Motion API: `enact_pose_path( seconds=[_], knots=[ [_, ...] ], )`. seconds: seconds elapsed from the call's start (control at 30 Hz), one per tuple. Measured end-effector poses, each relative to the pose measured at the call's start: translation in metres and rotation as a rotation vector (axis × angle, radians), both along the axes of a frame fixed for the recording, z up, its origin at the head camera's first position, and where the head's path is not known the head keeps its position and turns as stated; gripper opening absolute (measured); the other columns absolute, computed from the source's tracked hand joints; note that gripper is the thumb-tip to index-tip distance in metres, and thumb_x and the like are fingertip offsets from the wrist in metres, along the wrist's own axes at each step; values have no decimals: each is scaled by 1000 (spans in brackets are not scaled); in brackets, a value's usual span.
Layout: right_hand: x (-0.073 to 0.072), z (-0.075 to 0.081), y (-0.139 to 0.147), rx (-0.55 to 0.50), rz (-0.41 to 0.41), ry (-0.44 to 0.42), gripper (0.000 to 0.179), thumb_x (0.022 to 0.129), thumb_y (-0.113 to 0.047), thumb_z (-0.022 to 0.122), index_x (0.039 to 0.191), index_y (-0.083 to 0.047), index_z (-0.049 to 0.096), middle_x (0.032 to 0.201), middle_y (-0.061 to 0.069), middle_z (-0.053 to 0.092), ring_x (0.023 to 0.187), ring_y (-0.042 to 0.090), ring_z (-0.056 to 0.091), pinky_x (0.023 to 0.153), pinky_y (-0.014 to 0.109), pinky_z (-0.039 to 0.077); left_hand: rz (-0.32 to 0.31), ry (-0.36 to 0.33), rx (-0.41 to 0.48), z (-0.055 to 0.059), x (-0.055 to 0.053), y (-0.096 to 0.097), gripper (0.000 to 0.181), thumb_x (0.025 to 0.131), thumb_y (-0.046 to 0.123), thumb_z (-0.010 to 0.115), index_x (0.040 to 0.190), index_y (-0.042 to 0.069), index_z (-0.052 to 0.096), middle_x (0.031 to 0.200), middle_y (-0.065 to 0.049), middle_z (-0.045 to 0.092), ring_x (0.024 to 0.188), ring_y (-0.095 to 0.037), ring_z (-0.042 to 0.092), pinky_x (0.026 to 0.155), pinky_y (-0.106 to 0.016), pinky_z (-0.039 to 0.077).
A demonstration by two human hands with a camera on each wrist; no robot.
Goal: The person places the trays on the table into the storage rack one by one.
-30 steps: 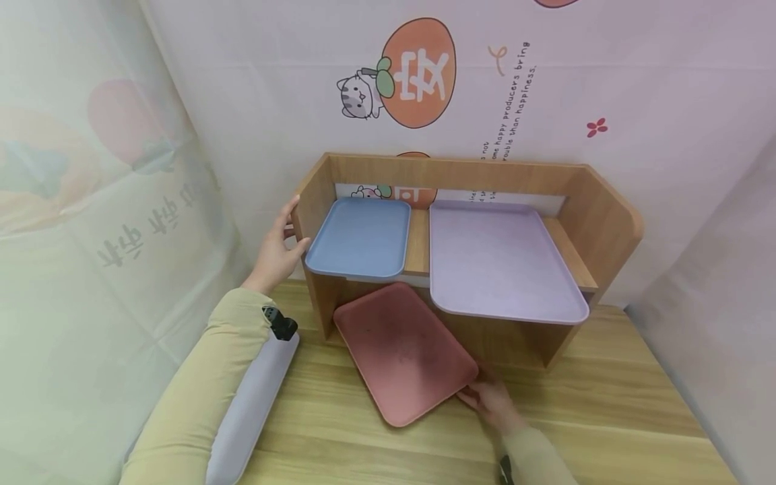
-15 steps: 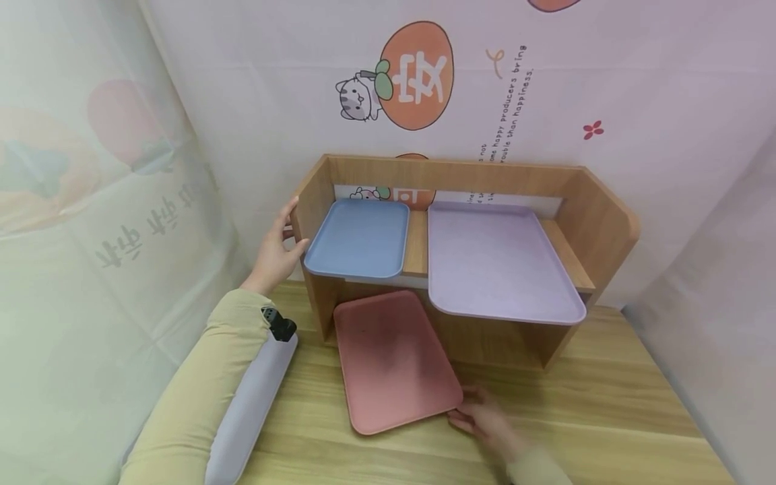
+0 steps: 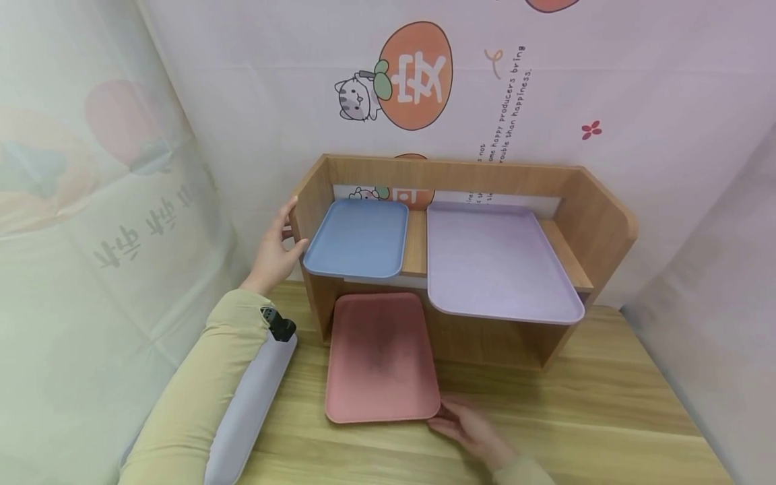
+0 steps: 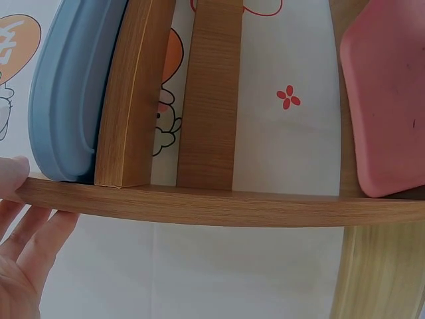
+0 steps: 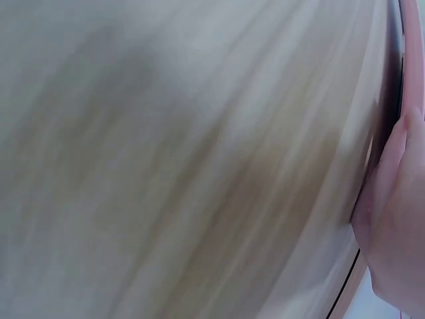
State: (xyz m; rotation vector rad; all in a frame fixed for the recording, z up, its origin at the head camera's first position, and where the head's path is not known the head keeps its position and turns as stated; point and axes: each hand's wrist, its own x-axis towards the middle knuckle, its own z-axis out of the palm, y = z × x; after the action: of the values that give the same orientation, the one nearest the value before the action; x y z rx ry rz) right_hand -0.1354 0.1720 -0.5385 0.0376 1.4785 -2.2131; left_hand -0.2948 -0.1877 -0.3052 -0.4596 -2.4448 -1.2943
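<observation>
A small wooden desktop shelf (image 3: 448, 174) stands against the printed cloth. My left hand (image 3: 273, 252) grips the shelf's left side panel (image 4: 219, 209), thumb on one side and fingers on the other. The pink tray (image 3: 382, 364) lies with its back end in the lower left part of the shelf and its front end out over the table. At its front right corner my right hand (image 3: 469, 431) holds the rim; the fingers beneath are partly hidden. In the right wrist view, only a strip of the pink tray (image 5: 413, 60) shows beside the hand.
On the upper board lie a blue tray (image 3: 358, 239) at left and a larger purple tray (image 3: 500, 259) at right, both jutting past its front edge. A pale lilac long object (image 3: 254, 411) lies on the table (image 3: 606, 404), partly behind the left sleeve.
The pink tray has turned from slanting to nearly straight with the shelf, its front end swinging left. My right hand has moved left with its corner. The left hand keeps its grip.
</observation>
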Motion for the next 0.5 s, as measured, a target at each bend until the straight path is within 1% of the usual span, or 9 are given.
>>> enact_pose_path(
  seconds=[0.03,0.1,0.17,0.2,0.23,0.27,0.3,0.37,0.5],
  knots=[
    [0,1,-1,-23,13,-2,40,103,-16,35,131,12,41,109,12,59,99,19,63,94,33,52,0,-1,0,0,0,0,80,91,0,57,151,33,15,138,-23,39,119,-43,50,87,-55,52],
    [-1,2,-3,-60,33,-8,52,105,-22,25,137,18,24,120,28,52,108,28,59,100,38,47,2,-3,-4,0,0,0,80,91,0,57,151,33,15,138,-23,39,119,-43,50,87,-55,52],
    [-2,3,-6,-98,41,-27,61,105,-28,17,140,21,6,129,45,35,118,40,52,105,43,43,4,-4,-6,0,0,0,80,91,0,57,151,33,15,137,-24,39,119,-43,50,86,-55,52],
    [-2,4,-7,-121,39,-37,65,104,-31,13,139,22,-2,133,50,23,122,46,47,106,45,40,4,-4,-7,0,0,0,80,91,1,57,151,33,15,137,-24,39,119,-43,50,86,-55,52],
    [-2,4,-8,-135,41,-48,67,104,-33,9,139,21,-9,137,52,13,126,49,41,108,46,38,5,-4,-9,0,0,0,80,91,1,57,151,33,15,137,-24,40,119,-43,50,86,-55,52],
    [-3,4,-9,-157,41,-63,68,103,-35,7,140,19,-12,140,51,4,129,51,35,109,47,35,7,-4,-11,0,0,0,80,91,1,57,151,33,15,137,-24,40,119,-43,50,86,-55,52],
    [-4,5,-10,-181,36,-80,69,103,-36,5,140,17,-15,140,50,0,131,52,30,110,48,33,7,-5,-12,0,0,0,80,91,1,57,152,33,15,137,-24,40,119,-43,50,86,-55,52],
    [-5,5,-11,-224,28,-108,69,102,-38,3,141,14,-19,141,49,-6,135,53,22,113,49,28,10,-7,-15,-1,0,0,80,91,1,57,151,33,14,137,-24,39,119,-43,50,86,-55,52],
    [-8,5,-12,-288,29,-123,67,101,-40,0,142,8,-23,142,47,-9,138,52,5,116,48,18,11,-9,-19,0,0,-1,81,91,1,57,151,35,14,139,-23,38,120,-43,49,86,-55,52]
  ],
)
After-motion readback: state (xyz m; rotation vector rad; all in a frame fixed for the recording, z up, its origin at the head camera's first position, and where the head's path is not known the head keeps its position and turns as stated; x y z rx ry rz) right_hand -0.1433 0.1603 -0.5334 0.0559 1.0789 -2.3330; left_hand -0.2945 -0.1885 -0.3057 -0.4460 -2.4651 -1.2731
